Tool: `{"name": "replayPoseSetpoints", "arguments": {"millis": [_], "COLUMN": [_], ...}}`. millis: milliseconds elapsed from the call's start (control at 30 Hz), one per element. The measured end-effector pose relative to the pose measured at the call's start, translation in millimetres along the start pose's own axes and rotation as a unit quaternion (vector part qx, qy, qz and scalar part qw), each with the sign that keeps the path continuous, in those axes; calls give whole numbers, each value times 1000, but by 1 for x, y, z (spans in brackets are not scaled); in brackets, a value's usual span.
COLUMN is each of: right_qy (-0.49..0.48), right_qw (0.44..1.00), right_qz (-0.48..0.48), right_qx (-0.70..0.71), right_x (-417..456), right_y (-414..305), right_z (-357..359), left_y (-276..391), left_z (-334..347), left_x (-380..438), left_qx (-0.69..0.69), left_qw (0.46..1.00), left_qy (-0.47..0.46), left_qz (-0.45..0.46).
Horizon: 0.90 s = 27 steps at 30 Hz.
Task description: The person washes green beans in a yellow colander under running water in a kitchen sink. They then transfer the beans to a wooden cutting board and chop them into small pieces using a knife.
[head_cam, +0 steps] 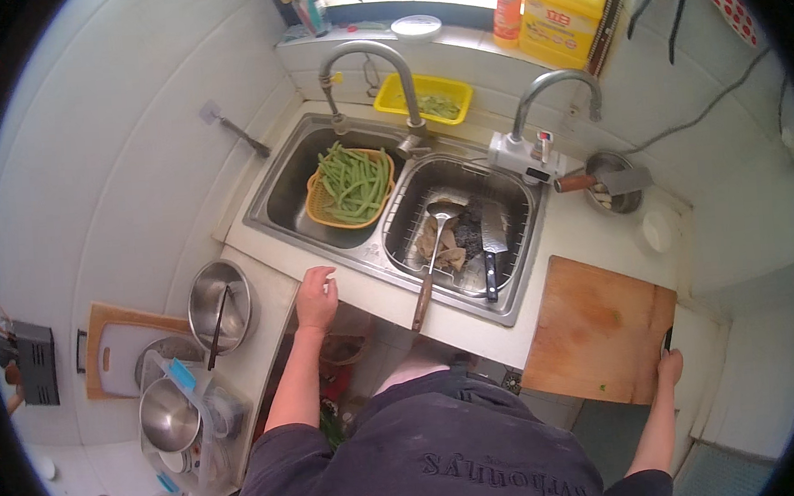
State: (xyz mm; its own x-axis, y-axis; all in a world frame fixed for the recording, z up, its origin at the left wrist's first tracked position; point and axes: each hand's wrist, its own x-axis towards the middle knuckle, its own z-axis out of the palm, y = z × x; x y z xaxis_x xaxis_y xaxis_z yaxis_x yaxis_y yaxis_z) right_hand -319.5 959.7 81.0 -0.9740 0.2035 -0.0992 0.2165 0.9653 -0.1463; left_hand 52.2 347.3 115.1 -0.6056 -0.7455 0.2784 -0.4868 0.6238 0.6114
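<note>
My left hand (317, 298) is raised over the counter's front edge, left of the double sink, fingers slightly bent and holding nothing. At the right edge of a wooden cutting board (596, 331) is my right hand (669, 368), touching a dark thing that looks like a knife handle (666, 340); the grip is partly hidden. Green beans (355, 182) fill a yellow plastic basket (319, 208) in the left basin. A wire rack in the right basin bears a cleaver (493, 232), a ladle with a wooden handle (424, 301) and brown cloth-like pieces (448, 251).
Two curved faucets (368, 47) (557, 78) rise behind the sink. A steel bowl (223, 306) stands left, near a plastic dish rack (206, 410). At the right back, another cleaver (625, 181) lies across a metal pot (616, 204). A yellow tray (455, 87) sits behind.
</note>
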Motion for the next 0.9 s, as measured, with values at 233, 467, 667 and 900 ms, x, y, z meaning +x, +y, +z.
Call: {"name": "replayPoseSetpoints", "arguments": {"millis": [233,467,667,900], "right_qy": [-9,122,142,116], "right_qw": [998,992,980,973], "right_qz": [14,-18,-132,-198], "right_qx": [-60,-21,53,16], "right_x": [-6,-27,-63,-160], "right_y": [-10,-39,-35,-131], "right_z": [1,-4,16,-46], "left_y": [-1,-48,-75,-117], "left_z": [8,26,63,144], "left_x": [15,66,147,204], "left_qx": [37,133,139,158], "left_qw": [998,979,953,947], "left_qy": [2,-108,-211,-222], "left_qz": [44,-109,-165,-168]}}
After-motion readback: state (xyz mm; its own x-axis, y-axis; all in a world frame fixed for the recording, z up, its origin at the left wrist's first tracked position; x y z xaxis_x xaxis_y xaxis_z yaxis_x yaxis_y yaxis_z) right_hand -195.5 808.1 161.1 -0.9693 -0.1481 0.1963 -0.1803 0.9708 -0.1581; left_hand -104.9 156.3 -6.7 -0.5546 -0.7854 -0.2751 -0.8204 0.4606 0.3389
